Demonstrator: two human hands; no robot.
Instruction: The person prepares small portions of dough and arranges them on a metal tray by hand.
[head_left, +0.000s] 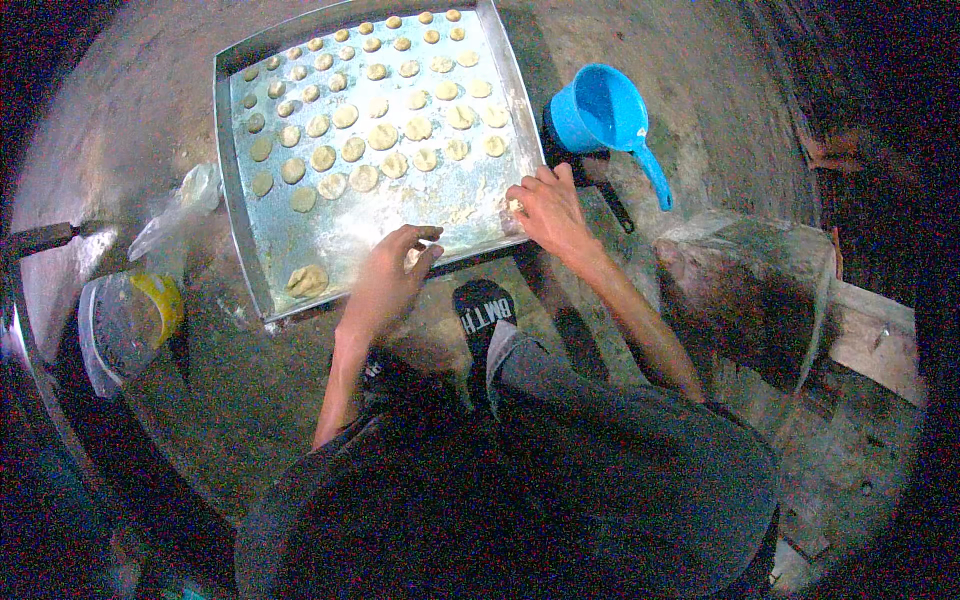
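A large metal tray (264, 296) lies on the floor before me, dusted with flour and bearing rows of small flattened dough pieces (382, 136). My left hand (394, 274) is over its near edge, fingers curled around a pale bit (412, 257) that looks like dough. At the near right corner my right hand (551, 206) has its fingers bent on a small crumbly piece of dough (514, 205). A larger dough lump (307, 281) rests in the near left corner of the tray.
A blue plastic dipper (607, 109) stands right of the tray, with a dark handle (615, 206) beside it. On the left are a clear plastic bag (180, 206) and a clear container with a yellow part (157, 307). A large covered block (742, 292) stands at right.
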